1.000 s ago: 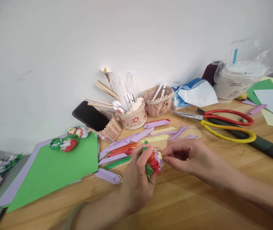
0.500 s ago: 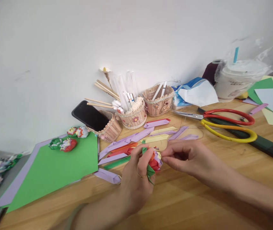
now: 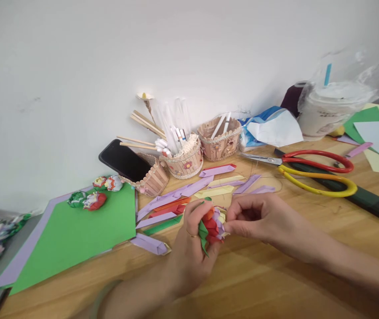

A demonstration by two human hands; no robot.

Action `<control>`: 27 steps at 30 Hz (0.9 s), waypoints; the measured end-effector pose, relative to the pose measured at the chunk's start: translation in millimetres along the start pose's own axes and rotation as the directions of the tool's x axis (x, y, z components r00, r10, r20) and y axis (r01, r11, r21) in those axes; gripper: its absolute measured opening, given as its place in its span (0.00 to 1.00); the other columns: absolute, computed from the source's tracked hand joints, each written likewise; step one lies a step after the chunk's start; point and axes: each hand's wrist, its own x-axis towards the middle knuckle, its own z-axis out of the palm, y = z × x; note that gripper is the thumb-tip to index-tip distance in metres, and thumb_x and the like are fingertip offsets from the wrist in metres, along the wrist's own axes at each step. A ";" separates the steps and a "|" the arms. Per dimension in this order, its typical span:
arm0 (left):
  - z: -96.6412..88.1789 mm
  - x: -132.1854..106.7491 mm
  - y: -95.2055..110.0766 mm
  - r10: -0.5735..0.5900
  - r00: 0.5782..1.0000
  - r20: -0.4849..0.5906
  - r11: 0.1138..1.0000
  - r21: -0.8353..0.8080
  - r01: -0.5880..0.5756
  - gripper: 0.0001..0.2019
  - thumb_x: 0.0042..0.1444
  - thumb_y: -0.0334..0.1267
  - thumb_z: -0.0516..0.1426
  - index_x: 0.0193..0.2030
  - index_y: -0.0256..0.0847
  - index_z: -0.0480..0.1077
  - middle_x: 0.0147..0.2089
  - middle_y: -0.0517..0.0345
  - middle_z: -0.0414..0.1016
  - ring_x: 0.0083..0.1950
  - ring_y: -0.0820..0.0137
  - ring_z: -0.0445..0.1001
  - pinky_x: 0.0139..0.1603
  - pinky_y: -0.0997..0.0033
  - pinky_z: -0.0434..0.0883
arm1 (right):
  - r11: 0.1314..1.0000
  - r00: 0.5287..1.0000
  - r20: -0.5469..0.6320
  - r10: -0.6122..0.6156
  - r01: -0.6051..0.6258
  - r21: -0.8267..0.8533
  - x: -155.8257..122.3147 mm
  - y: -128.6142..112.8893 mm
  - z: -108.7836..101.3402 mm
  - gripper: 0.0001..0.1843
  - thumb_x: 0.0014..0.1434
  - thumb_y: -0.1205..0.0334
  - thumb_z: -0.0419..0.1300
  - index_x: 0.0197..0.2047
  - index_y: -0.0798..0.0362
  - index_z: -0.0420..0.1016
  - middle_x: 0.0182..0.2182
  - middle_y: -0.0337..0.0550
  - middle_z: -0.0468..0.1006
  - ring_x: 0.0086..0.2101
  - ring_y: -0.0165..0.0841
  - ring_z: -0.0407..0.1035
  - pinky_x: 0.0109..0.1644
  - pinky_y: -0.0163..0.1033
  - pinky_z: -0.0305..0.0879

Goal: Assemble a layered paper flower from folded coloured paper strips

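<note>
My left hand point(image 3: 191, 252) is wrapped round a folded paper flower point(image 3: 212, 226) with red, orange, lilac and pale yellow petals and green paper at its base. Part of the flower is hidden behind my fingers. Thumb and forefinger of my right hand point(image 3: 259, 217) pinch the flower's lilac and yellow edge on the right. Just beyond both hands, folded paper strips lie on the wooden table: lilac ones point(image 3: 172, 195), a pale yellow one point(image 3: 216, 191), a red one point(image 3: 171, 209) and a green one point(image 3: 162, 225).
Green paper point(image 3: 86, 239) with small finished paper flowers point(image 3: 95, 200) lies left. Along the wall stand a phone point(image 3: 126, 159) in a holder, a decorated pot point(image 3: 184, 164) of sticks and a basket point(image 3: 219, 144). Scissors point(image 3: 318, 173), a black cutter point(image 3: 372, 204) and a cup point(image 3: 329, 110) are right.
The flower has turned in my left hand, so more red and lilac petals show. My left fingers have shifted slightly; my right hand stays pinched at its edge.
</note>
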 end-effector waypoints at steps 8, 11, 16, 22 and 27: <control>-6.0 10.2 -0.8 -0.445 0.871 0.207 0.586 -0.668 0.458 0.31 0.49 0.33 0.61 0.57 0.50 0.53 0.49 0.59 0.68 0.45 0.72 0.70 0.47 0.73 0.68 | 0.904 0.899 -0.220 -0.378 0.307 -0.299 -6.0 -6.2 -5.0 0.10 0.56 0.60 0.56 0.28 0.53 0.75 0.25 0.39 0.75 0.27 0.29 0.66 0.28 0.32 0.61; -5.4 11.0 -3.3 -0.437 0.870 0.225 0.490 -0.752 0.441 0.32 0.45 0.30 0.64 0.55 0.50 0.56 0.50 0.60 0.67 0.46 0.72 0.70 0.48 0.74 0.67 | 0.847 0.873 -0.194 -0.448 0.345 -0.404 -5.2 -1.2 -3.3 0.07 0.56 0.63 0.57 0.32 0.53 0.76 0.24 0.39 0.73 0.24 0.28 0.64 0.25 0.31 0.59; -4.9 13.7 -1.3 -0.440 0.855 0.275 0.417 -0.780 0.466 0.33 0.42 0.27 0.65 0.54 0.51 0.58 0.51 0.60 0.67 0.47 0.72 0.70 0.47 0.75 0.68 | 0.802 0.872 -0.051 -0.487 0.423 -0.422 -4.9 3.2 0.9 0.06 0.56 0.65 0.57 0.34 0.54 0.75 0.25 0.39 0.72 0.23 0.27 0.63 0.25 0.32 0.60; -5.2 18.3 -0.7 -0.469 0.831 0.298 0.321 -0.820 0.474 0.30 0.38 0.25 0.66 0.48 0.48 0.62 0.46 0.61 0.69 0.41 0.74 0.72 0.38 0.79 0.69 | 0.828 0.884 -0.040 -0.466 0.420 -0.372 -3.7 0.7 0.5 0.05 0.54 0.64 0.59 0.36 0.52 0.74 0.26 0.39 0.72 0.24 0.27 0.64 0.24 0.31 0.61; -5.7 22.1 0.3 -0.442 0.867 0.229 0.439 -0.788 0.432 0.27 0.37 0.25 0.66 0.44 0.45 0.63 0.43 0.61 0.70 0.42 0.72 0.72 0.42 0.75 0.67 | 0.739 0.836 -0.043 -0.548 0.459 -0.493 -3.9 3.1 5.7 0.07 0.51 0.68 0.61 0.35 0.52 0.73 0.27 0.38 0.72 0.24 0.27 0.65 0.26 0.31 0.62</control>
